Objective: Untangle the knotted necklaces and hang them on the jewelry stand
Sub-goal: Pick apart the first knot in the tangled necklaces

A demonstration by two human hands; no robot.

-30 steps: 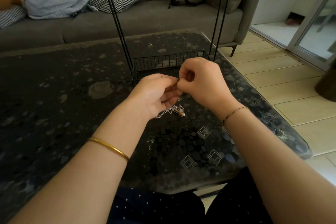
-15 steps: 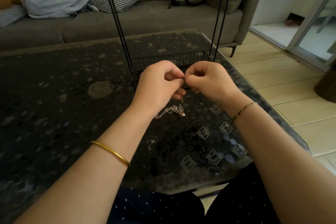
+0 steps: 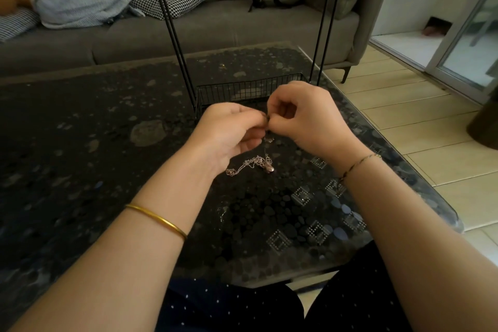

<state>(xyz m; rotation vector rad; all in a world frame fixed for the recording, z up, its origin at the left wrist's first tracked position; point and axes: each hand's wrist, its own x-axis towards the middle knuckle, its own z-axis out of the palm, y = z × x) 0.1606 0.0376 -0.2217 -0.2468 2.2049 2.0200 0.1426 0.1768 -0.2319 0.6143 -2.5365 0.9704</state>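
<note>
A grey sofa (image 3: 188, 35) runs behind the dark, pebble-patterned glass table (image 3: 80, 143) I sit at. The black wire jewelry stand (image 3: 242, 89) rises just beyond my hands, near enough, I judge, for an easy reach once a chain comes free. My left hand (image 3: 229, 132) and right hand (image 3: 310, 118) meet above the glass, fingers curled, each pinching one fine strand to tease a loop apart. Below them the knotted necklaces (image 3: 253, 164) lie on the table, a pale silvery heap with a small rosy pendant (image 3: 270, 168), one thread rising to my pinch.

Hands (image 3: 229, 131) pinching knotted necklaces (image 3: 253, 165), glass table (image 3: 80, 148)
</note>
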